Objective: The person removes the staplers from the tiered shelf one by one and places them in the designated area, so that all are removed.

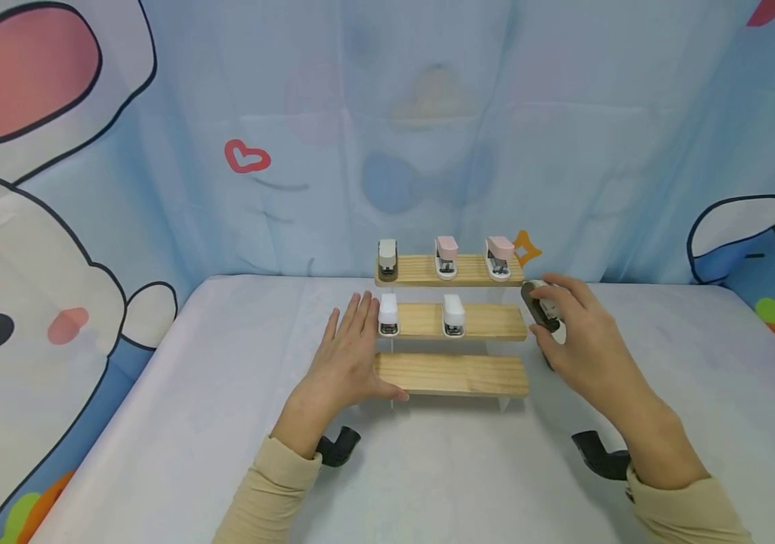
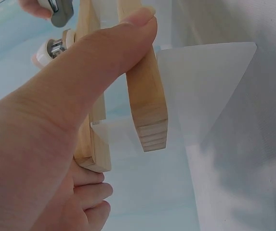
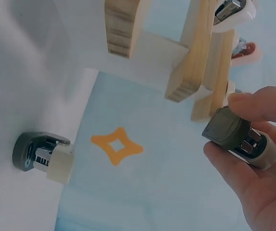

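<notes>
My right hand [image 1: 588,344] pinches a dark green and cream mini stapler [image 1: 539,306] between thumb and fingers, just off the right end of a three-tier wooden display stand [image 1: 455,374]. The right wrist view shows this stapler tilted, its dark base towards the boards. My left hand [image 1: 347,359] lies along the stand's left end, fingers straight and pointing away. Its thumb [image 2: 128,36] touches the lowest board, while the other fingertips show beyond the middle board's end. On the middle board stand two white mini staplers [image 1: 388,315].
Along the top board stand a cream and dark green stapler [image 1: 387,259] and two pink staplers [image 1: 446,258]. Another green and cream stapler [image 3: 44,156] stands on the white tabletop, mostly hidden by my right hand in the head view. A printed blue curtain [image 1: 292,91] hangs behind.
</notes>
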`<action>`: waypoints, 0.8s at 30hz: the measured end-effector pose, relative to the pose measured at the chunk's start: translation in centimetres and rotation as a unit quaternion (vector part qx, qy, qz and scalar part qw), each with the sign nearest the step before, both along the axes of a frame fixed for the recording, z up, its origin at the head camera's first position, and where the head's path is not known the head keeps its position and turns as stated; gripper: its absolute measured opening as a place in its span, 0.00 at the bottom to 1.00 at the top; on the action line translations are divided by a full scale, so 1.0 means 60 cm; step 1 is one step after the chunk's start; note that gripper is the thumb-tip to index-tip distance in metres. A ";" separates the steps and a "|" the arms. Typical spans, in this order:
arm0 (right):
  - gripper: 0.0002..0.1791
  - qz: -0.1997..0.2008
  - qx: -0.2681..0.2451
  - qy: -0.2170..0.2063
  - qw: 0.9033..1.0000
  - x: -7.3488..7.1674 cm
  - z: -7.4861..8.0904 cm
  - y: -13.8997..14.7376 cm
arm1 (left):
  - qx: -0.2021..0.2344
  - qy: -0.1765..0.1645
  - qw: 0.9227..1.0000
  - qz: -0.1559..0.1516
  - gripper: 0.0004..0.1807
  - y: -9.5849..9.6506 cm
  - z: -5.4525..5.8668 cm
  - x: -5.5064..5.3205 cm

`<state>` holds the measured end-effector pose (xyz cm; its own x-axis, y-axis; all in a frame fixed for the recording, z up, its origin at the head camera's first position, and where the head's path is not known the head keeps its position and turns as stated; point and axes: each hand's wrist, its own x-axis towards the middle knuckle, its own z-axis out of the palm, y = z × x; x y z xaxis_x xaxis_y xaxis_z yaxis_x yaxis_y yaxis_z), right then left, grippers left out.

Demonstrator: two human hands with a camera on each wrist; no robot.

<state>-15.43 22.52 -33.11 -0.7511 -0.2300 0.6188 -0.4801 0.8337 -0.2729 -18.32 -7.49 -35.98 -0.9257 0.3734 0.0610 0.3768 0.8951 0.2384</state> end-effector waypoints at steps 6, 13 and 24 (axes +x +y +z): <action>0.27 -0.014 -0.012 -0.012 1.000 0.002 0.004 0.013 | 0.002 -0.003 1.000 0.002 0.78 0.002 0.001 0.001; 0.24 -0.016 -0.025 -0.015 0.999 0.002 0.006 0.024 | 0.005 -0.004 1.000 0.005 0.78 0.001 0.001 0.002; 0.23 -0.044 -0.016 -0.053 0.997 -0.002 0.005 0.046 | 0.005 0.001 1.000 0.001 0.78 0.000 -0.002 0.000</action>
